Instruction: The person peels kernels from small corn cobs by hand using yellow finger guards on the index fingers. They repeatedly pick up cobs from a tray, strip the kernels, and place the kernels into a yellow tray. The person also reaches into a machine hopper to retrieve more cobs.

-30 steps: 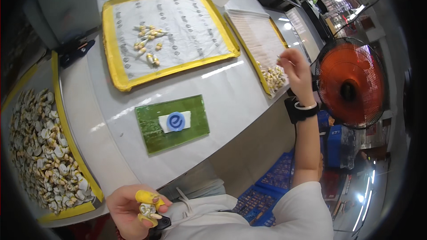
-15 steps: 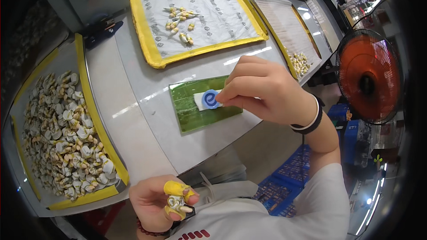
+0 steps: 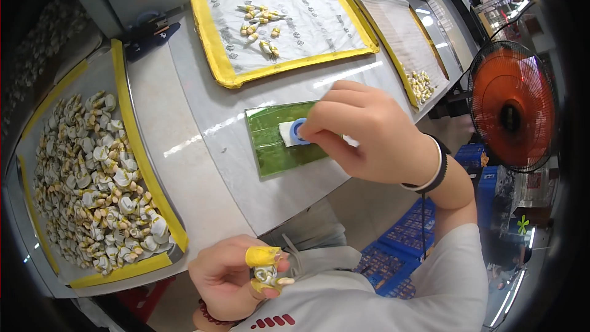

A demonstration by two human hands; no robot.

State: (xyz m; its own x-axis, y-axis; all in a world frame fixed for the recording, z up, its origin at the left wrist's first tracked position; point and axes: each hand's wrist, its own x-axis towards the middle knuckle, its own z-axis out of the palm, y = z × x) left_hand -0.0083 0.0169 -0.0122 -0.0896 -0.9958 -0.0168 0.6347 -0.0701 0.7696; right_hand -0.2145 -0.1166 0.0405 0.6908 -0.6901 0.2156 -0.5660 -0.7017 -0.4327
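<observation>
The left hand (image 3: 227, 276) is low in the view, in front of the person's pale shirt (image 3: 381, 298), its grip closed on a white piece (image 3: 267, 275) with a pale stub pointing right. Yellow covers (image 3: 262, 256) on the fingertips press the piece from above and below, and it is held well clear of the desk (image 3: 243, 193). A dark red bracelet (image 3: 212, 315) circles that wrist. The right hand (image 3: 369, 132) is over the desk, palm down, thumb and fingers brought together at the right side of a blue disc (image 3: 297, 130). Its grip is nearly closed, but the fingers hide the tips, so I cannot tell whether anything is pinched there. The disc sits on a white patch (image 3: 287, 134) on a green slab (image 3: 268, 158), partly covered by the hand. A black band (image 3: 440, 175) is on the right wrist. Beyond the slab, a large yellow-edged tray (image 3: 212, 64) lined with printed paper bears a loose cluster (image 3: 261, 20) of small yellow and white parts. To its right, a narrow tray (image 3: 402, 27) has a small pile (image 3: 421, 86) at its near end. At the left, another yellow-edged tray (image 3: 152, 166) holds a broad heap (image 3: 98, 190) of white and yellowish parts. An orange fan (image 3: 507, 92) stands at the right, above blue crates (image 3: 396, 243).
</observation>
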